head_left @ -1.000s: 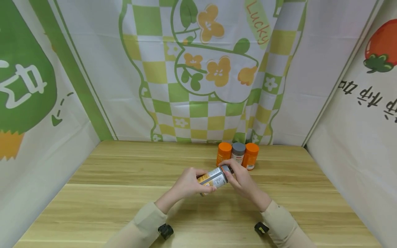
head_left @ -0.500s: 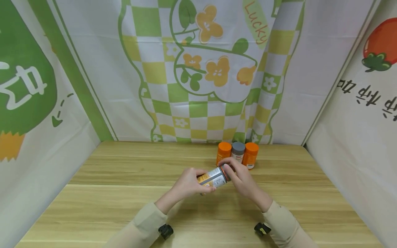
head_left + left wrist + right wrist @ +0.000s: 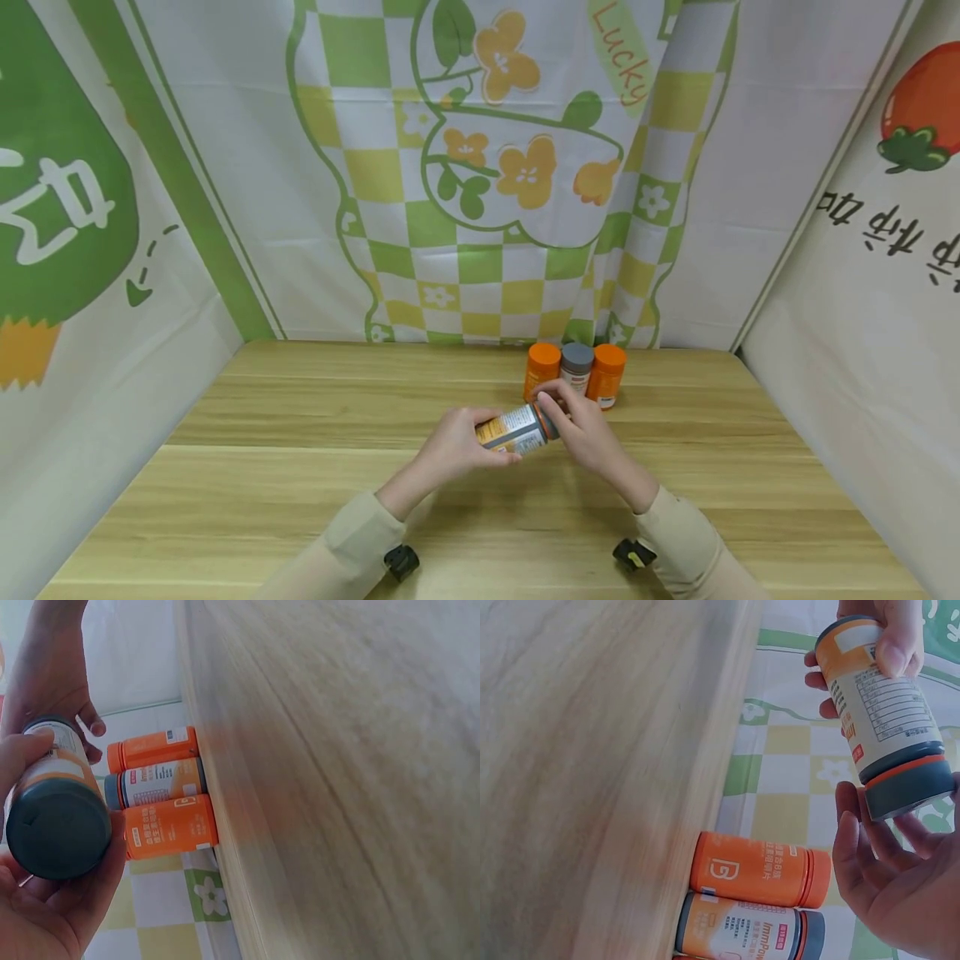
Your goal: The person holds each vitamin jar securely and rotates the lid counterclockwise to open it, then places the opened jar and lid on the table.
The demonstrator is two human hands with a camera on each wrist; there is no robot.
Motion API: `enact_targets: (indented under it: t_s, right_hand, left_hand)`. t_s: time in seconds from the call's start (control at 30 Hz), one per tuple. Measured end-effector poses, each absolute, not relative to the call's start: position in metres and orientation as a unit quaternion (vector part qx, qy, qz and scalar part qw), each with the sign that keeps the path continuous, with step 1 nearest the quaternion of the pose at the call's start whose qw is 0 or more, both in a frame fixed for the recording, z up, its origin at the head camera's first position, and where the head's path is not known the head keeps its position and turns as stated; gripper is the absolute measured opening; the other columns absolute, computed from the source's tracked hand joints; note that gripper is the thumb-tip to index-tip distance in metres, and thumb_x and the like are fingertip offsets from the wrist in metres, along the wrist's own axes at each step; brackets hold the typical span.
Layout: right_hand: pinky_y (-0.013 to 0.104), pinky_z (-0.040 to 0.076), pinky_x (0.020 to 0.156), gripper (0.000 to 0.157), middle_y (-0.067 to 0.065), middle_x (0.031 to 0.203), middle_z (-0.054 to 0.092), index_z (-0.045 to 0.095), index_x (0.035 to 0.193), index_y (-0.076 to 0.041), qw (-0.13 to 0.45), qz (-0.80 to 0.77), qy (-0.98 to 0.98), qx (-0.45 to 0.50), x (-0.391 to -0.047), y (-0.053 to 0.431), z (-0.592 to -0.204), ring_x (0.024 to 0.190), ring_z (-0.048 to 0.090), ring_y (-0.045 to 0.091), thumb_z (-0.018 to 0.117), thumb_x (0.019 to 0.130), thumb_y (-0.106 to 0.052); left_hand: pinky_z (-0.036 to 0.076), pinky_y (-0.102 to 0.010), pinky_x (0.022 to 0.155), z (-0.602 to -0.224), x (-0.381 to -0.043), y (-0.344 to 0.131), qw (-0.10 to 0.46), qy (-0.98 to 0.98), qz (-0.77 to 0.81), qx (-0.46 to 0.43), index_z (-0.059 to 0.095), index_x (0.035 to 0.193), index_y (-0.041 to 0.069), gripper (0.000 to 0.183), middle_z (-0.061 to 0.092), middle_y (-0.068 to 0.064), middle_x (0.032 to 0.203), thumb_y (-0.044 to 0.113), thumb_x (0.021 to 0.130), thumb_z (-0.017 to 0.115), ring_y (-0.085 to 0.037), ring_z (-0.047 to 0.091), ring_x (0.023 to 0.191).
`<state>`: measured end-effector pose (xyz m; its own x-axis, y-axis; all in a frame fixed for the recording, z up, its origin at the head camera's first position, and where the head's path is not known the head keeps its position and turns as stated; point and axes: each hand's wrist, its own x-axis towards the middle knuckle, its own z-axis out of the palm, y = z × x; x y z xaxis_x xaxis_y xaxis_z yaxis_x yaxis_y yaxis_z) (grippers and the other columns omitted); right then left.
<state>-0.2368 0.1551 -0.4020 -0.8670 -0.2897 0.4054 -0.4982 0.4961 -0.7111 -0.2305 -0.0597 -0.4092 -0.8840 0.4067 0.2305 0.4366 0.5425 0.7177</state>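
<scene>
Tilted above the table, a supplement bottle [image 3: 513,430] has a white and orange label and a grey cap [image 3: 909,787]. My left hand [image 3: 453,442] grips its body, thumb along the near side. The dark base [image 3: 60,829] faces the left wrist camera. At the other end, my right hand [image 3: 592,437] has its thumb and fingers around the cap. An orange ring shows between cap and body in the right wrist view. Part of the body is hidden behind the left fingers.
Behind the right hand, an orange bottle [image 3: 542,373], a grey-capped bottle [image 3: 577,367] and another orange bottle [image 3: 607,375] stand side by side at the back of the wooden table [image 3: 300,467]. A patterned curtain [image 3: 480,275] hangs behind them.
The right thumb and fingers have shifted around the cap, and the thumb now sits higher on it. The left hand and the bottle stay nearly in place.
</scene>
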Motion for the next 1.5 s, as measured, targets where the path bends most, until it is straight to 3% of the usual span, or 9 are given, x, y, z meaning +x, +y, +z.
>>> enact_targets:
  t_s: [0.2, 0.47, 0.7, 0.97, 1.2, 1.5]
  right_hand:
    - [0.027, 0.05, 0.057, 0.028, 0.004, 0.092, 0.066, 0.058, 0.114, -0.02, 0.078, 0.461, -0.864, 0.187, -0.236, 0.155, -0.403, 0.073, 0.058, 0.014, 0.043, 0.1, -0.039]
    - [0.044, 0.055, 0.065, 0.029, 0.009, 0.108, 0.065, 0.057, 0.119, -0.019, 0.04, 0.495, -0.847, 0.189, -0.234, 0.155, -0.401, 0.08, 0.061, 0.017, 0.046, 0.099, -0.037]
    - [0.033, 0.055, 0.067, 0.032, 0.012, 0.115, 0.062, 0.055, 0.125, -0.012, 0.027, 0.505, -0.836, 0.212, -0.234, 0.157, -0.401, 0.088, 0.062, 0.02, 0.049, 0.099, -0.029]
    - [0.044, 0.055, 0.075, 0.034, 0.019, 0.118, 0.06, 0.051, 0.129, -0.002, 0.017, 0.499, -0.833, 0.236, -0.22, 0.153, -0.382, 0.095, 0.062, 0.027, 0.049, 0.099, -0.017]
    - [0.04, 0.055, 0.077, 0.033, 0.022, 0.115, 0.059, 0.05, 0.127, 0.002, 0.016, 0.49, -0.831, 0.262, -0.211, 0.152, -0.368, 0.097, 0.062, 0.032, 0.05, 0.097, -0.011]
    - [0.028, 0.051, 0.081, 0.032, 0.013, 0.122, 0.057, 0.051, 0.127, -0.006, 0.021, 0.5, -0.819, 0.282, -0.232, 0.162, -0.395, 0.107, 0.055, 0.029, 0.055, 0.095, -0.011]
  left_hand:
    - [0.048, -0.022, 0.059, -0.408, -0.229, -0.061, 0.028, -0.877, -0.425, -0.222, 0.068, 0.111, 0.01, 0.057, 0.069, 0.0, 0.091, 0.042, 0.066, 0.083, -0.008, 0.057, 0.07]
    - [0.049, -0.023, 0.061, -0.409, -0.229, -0.063, 0.04, -0.876, -0.431, -0.215, 0.068, 0.11, 0.01, 0.053, 0.069, 0.0, 0.092, 0.038, 0.066, 0.084, -0.009, 0.057, 0.072]
    - [0.049, -0.023, 0.062, -0.411, -0.229, -0.065, 0.043, -0.875, -0.436, -0.206, 0.068, 0.112, 0.011, 0.056, 0.069, -0.001, 0.094, 0.039, 0.066, 0.084, -0.009, 0.058, 0.073]
    - [0.049, -0.023, 0.062, -0.411, -0.228, -0.066, 0.045, -0.874, -0.438, -0.206, 0.068, 0.113, 0.01, 0.055, 0.069, -0.002, 0.096, 0.034, 0.066, 0.084, -0.01, 0.057, 0.074]
    - [0.049, -0.024, 0.062, -0.41, -0.228, -0.067, 0.04, -0.869, -0.448, -0.208, 0.068, 0.112, 0.01, 0.052, 0.069, -0.002, 0.095, 0.031, 0.067, 0.084, -0.01, 0.057, 0.074]
    - [0.049, -0.025, 0.063, -0.41, -0.229, -0.067, 0.037, -0.865, -0.458, -0.203, 0.068, 0.113, 0.011, 0.057, 0.07, -0.002, 0.096, 0.035, 0.063, 0.085, -0.011, 0.058, 0.074]
